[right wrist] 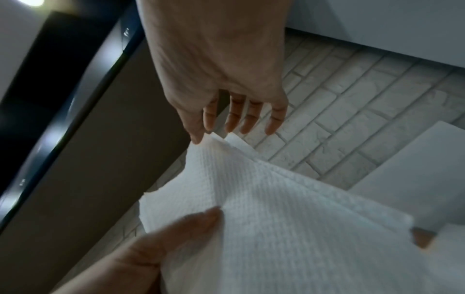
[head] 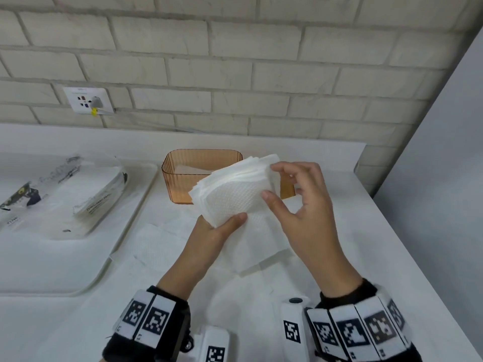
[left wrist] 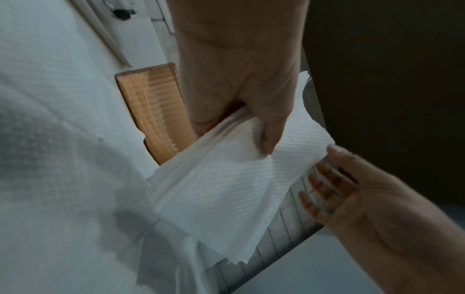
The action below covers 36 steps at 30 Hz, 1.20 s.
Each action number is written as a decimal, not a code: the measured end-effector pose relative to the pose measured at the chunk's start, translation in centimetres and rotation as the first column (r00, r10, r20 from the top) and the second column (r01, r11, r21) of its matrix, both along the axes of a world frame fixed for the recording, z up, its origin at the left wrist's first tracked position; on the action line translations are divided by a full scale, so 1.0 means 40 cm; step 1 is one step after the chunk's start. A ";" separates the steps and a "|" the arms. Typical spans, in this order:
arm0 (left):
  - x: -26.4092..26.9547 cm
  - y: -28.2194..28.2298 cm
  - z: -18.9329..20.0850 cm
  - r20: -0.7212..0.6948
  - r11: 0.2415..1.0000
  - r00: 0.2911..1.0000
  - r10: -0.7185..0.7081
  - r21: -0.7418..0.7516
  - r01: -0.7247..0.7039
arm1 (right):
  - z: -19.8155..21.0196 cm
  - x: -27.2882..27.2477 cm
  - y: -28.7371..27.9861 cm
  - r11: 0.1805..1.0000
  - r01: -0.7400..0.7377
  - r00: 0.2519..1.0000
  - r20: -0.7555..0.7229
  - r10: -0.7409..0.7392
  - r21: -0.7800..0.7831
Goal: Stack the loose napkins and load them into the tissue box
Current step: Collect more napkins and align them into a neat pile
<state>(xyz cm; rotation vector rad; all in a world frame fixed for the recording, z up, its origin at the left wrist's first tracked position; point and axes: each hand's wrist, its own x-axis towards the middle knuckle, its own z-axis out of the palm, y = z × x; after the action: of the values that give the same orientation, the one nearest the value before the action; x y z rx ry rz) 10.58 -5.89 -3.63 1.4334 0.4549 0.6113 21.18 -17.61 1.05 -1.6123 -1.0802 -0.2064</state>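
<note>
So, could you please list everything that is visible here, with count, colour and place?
napkin stack: one, white, held up in front of the box
tissue box: one, amber, see-through, far middle of the counter
loose napkins: several, white, flat on the counter under the hands
tray: one, white, left on the counter
napkin packs: two, clear wrap, on the tray
wall socket: one, white, brick wall
counter: one, white
left hand: grips the stack's near edge
right hand: open, fingertips at the stack's right edge
</note>
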 end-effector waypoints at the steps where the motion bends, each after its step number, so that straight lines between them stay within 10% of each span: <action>1: 0.002 -0.005 -0.001 0.003 1.000 1.000 -0.011 -0.005 0.011 | 0.011 -0.003 -0.001 1.000 -0.002 1.000 0.010 0.002 0.007; 36: 0.007 -0.017 -0.022 0.093 0.993 0.995 -0.043 -0.109 0.053 | 0.015 -0.004 0.008 0.951 -0.050 0.998 -0.038 0.040 -0.306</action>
<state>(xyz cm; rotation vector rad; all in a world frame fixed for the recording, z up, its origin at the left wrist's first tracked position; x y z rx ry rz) 10.87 -6.58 -4.50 1.3017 0.3764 0.6009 21.01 -17.28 1.65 -1.8577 -1.1661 0.0205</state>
